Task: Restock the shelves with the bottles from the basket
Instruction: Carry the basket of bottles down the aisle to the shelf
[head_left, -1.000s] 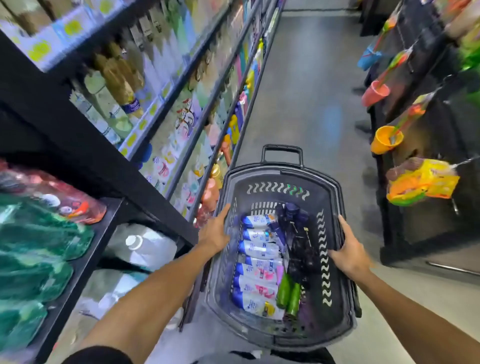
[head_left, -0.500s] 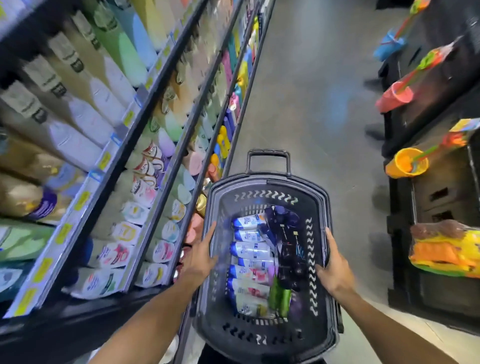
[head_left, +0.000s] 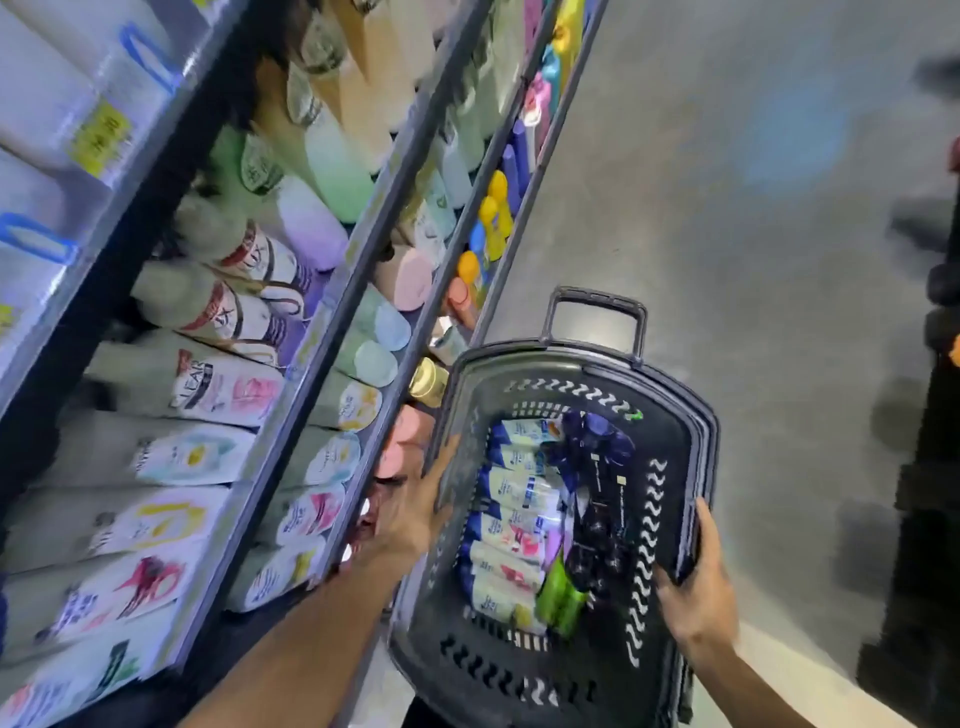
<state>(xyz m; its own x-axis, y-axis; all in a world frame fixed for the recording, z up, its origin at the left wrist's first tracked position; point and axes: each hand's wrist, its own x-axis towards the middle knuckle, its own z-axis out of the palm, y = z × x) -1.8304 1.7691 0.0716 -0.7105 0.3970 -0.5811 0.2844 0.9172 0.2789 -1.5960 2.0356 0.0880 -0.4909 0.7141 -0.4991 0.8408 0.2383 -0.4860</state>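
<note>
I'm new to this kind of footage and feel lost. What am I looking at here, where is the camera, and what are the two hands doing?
There is no machine here, only a person in a shop aisle. The one picture comes from a camera worn on the head, looking forward and down, so you see the person's own arms. The left hand and the right hand each have a grip on a side rim of a dark plastic basket. Inside it lie white and blue bottles in a row, dark purple bottles beside them, and two green bottles. To the left run the shelves, stocked with many bottles. Nothing has been taken out of the basket yet.
</note>
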